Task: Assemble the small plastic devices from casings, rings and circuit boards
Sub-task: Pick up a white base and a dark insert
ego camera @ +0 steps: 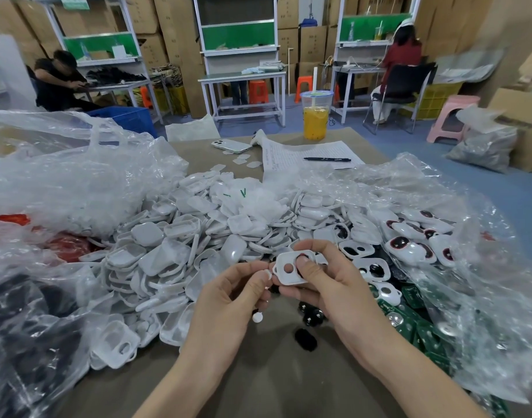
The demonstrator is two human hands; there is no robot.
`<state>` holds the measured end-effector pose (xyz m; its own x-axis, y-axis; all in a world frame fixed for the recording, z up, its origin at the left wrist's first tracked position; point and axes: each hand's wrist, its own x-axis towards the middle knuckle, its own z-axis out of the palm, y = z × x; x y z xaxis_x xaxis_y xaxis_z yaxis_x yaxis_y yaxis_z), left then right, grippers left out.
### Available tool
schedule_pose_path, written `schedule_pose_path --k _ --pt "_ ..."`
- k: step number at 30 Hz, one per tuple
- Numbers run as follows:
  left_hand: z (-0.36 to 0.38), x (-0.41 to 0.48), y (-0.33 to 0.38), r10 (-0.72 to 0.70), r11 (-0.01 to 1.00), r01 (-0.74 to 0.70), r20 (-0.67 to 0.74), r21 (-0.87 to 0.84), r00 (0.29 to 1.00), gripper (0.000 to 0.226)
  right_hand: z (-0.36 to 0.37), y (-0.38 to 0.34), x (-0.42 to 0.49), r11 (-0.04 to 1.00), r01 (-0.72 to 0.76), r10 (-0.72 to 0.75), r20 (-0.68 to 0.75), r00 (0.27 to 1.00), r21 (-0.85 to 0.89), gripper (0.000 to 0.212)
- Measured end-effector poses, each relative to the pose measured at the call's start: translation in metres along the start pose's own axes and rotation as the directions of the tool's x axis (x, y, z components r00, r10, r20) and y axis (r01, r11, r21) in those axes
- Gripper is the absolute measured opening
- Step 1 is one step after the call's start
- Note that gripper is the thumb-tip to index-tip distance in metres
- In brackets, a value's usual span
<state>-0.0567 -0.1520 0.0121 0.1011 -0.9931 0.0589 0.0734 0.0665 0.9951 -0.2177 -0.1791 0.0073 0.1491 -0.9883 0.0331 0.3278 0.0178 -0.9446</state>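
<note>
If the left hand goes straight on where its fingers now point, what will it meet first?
Probably the white casing that the right hand holds: the left hand points at its near edge, very close, though depth is unclear.

Your open lane is the bare tabletop (273,381) nearest you. The casing heap (174,251) walls left and centre, plastic bags (63,182) flank both sides, circuit boards (421,330) crowd the right; loose black pieces (305,339), perhaps pads, dot the lane.

Left hand (231,292) and right hand (328,282), both bare. Bare left forearm (180,384) and bare right forearm (409,378) extend to the lower frame edge. Fingernails (302,260) short and plain.
</note>
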Motion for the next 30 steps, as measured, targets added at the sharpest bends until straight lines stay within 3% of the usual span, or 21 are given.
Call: schedule_pose_path --k 10,14,22,30 --pt "-0.0009 -0.0003 -0.0051 0.031 0.998 -0.032 0.015 0.059 0.999 0.017 -0.0009 -0.0019 -0.004 0.975 0.024 -0.028 -0.014 1.0 -0.223 0.019" --pt "-0.0009 -0.0014 -0.0045 0.056 0.994 -0.056 0.0 0.097 0.998 0.018 -0.0013 -0.0002 -0.0032 0.982 0.031 -0.039 -0.04 0.998 -0.187 0.007" --pt "-0.0002 -0.0026 -0.0026 0.09 0.991 -0.089 -0.002 0.101 0.996 0.015 -0.0018 0.0029 -0.0015 0.989 -0.014 0.007 -0.049 0.999 -0.144 0.009" --pt "0.0008 -0.0039 -0.005 0.121 0.968 -0.119 0.004 0.222 0.993 0.014 0.0004 0.0053 -0.0042 0.96 0.054 -0.053 0.012 0.999 -0.275 0.018"
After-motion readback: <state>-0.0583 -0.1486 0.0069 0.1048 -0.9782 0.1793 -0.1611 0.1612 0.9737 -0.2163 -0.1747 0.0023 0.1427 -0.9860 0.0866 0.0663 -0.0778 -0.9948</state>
